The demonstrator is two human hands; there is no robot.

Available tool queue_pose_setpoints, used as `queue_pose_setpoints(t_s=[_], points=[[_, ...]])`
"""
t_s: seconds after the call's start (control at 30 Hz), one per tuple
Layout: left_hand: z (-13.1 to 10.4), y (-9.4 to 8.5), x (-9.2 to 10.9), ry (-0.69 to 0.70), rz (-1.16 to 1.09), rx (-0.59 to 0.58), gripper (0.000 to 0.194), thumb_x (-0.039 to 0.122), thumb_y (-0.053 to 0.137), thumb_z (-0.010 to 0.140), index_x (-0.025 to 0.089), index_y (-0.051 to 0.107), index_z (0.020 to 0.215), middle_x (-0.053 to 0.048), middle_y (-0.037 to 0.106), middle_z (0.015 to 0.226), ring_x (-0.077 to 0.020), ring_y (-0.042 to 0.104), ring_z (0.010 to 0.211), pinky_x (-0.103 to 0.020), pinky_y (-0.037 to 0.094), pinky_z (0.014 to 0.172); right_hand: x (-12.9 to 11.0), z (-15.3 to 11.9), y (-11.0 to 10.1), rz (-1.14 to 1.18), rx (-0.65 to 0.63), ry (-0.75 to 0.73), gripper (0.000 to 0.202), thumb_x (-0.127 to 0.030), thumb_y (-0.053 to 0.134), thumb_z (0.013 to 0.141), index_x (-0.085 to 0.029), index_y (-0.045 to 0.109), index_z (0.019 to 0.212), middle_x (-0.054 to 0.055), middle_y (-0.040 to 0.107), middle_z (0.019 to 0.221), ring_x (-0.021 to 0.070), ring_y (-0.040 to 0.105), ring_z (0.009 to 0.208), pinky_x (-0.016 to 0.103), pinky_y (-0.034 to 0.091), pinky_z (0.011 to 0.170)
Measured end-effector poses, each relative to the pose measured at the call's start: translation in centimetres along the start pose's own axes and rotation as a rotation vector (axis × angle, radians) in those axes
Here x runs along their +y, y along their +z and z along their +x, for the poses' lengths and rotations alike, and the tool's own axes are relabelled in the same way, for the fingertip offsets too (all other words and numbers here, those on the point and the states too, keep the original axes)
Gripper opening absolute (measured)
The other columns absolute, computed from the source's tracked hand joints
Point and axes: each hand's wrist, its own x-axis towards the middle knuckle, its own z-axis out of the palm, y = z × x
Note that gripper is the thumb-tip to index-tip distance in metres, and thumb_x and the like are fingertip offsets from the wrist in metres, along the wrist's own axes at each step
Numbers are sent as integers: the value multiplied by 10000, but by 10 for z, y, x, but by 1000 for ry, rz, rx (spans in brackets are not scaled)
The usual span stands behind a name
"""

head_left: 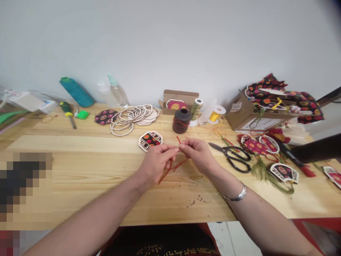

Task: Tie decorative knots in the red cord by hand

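Observation:
Over the middle of the wooden table, my left hand (160, 159) and my right hand (195, 153) meet fingertip to fingertip. Both pinch a red cord (179, 164), whose loose ends hang below the fingers and whose short tip pokes up between them. Just behind my left hand lies a patterned ornament (150, 139) with a pale cut-out frame, partly covered by my fingers. Black-handled scissors (234, 156) rest to the right of my right hand, blades pointing left. Beyond my hands stands a dark thread spool (181, 121) with red thread around it.
Pale cut-out frames (135, 119) are piled at the back, left of a small open box (181, 95). Yellow cord (216, 114) sits on a spool. At right stand a cardboard box (247, 110) heaped with fabric and several tasselled ornaments (283, 173). A teal thread cone (77, 92) and screwdriver (68, 114) lie left.

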Motion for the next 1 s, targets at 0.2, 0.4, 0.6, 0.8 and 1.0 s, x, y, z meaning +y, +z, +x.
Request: queue_pose_setpoints(t_s=[0.2, 0.4, 0.6, 0.8, 1.0], points=[[0, -1, -1, -9, 5, -23, 147, 259, 664, 698, 122, 633, 655, 52, 482, 493, -4, 343, 342, -147, 198, 346, 0, 1, -1, -35, 19, -4, 200, -326, 631, 708, -149, 565, 642, -61, 457, 509, 65, 340, 486, 233, 251, 476], [1, 0, -1, -26, -19, -6, 160, 259, 669, 689, 114, 625, 639, 48, 489, 495, 0, 345, 337, -143, 187, 341, 1, 1, 0, -17, 16, 3, 199, -329, 634, 700, -148, 571, 647, -59, 458, 513, 66, 334, 484, 236, 249, 476], [1, -1, -1, -42, -44, 29, 135, 240, 662, 686, 112, 627, 660, 48, 501, 494, 0, 341, 333, -141, 189, 339, 4, 1, 1, 53, -5, 37, 268, -393, 647, 697, -133, 587, 663, -54, 452, 521, 62, 330, 485, 229, 239, 469], [2, 0, -2, -39, -30, 24, 113, 223, 647, 686, 110, 646, 691, 50, 501, 488, -4, 347, 324, -150, 193, 338, 4, 2, 0, 51, 0, 41, 243, -349, 697, 638, -140, 574, 647, -45, 489, 545, 63, 351, 492, 228, 255, 477], [1, -2, -3, -26, 11, -1, 137, 246, 651, 704, 109, 653, 711, 21, 559, 553, -4, 359, 346, -159, 188, 349, 3, 2, -2, -116, 10, -35, 192, -302, 626, 699, -162, 536, 604, -53, 464, 535, 75, 359, 504, 233, 286, 499]])
